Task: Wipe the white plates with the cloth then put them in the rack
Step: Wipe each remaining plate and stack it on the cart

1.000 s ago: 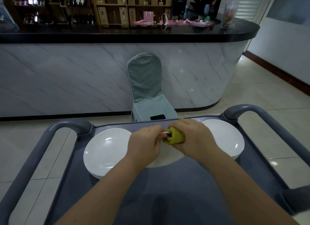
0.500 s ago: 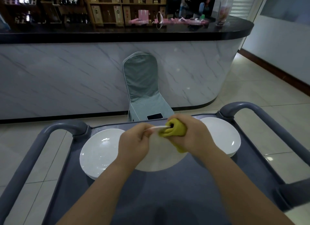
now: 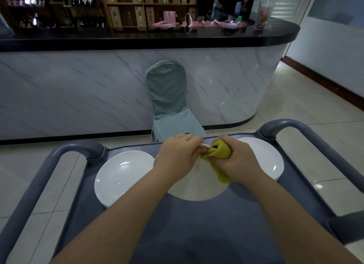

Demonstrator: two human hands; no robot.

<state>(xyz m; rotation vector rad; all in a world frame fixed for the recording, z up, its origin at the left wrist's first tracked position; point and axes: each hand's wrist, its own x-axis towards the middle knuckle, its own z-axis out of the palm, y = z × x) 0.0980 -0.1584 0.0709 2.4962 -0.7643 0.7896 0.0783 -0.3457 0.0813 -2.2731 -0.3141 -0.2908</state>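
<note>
**Q:** What is the finger state on each side?

**A:** The left hand has its fingers curled over the far rim of the held plate, and a short length of white rim shows just past the fingertips. The right hand is clenched round the cloth, a yellow-green bundle. The bundle is bunched against that same rim, directly beside the left fingertips. A tail of the cloth hangs below the right palm and lies over the plate's face.

**Q:** Where is the held plate?

**A:** It is in the centre, between the two forearms, with its near edge toward the wearer. It casts a shadow on the cart tray, so it appears to be raised off the surface. How far it tilts cannot be determined.

**Q:** Where are the other plates?

**A:** The left plate lies flat on the tray, with its right edge hidden behind the left wrist and the held plate. The right plate lies on the far right of the tray, partly covered by the right hand.

**Q:** What surrounds them?

**A:** The tray is dark grey, with rounded handle loops at both far corners. Beyond it, a covered chair stands against a marble-patterned counter with a black top.
</note>
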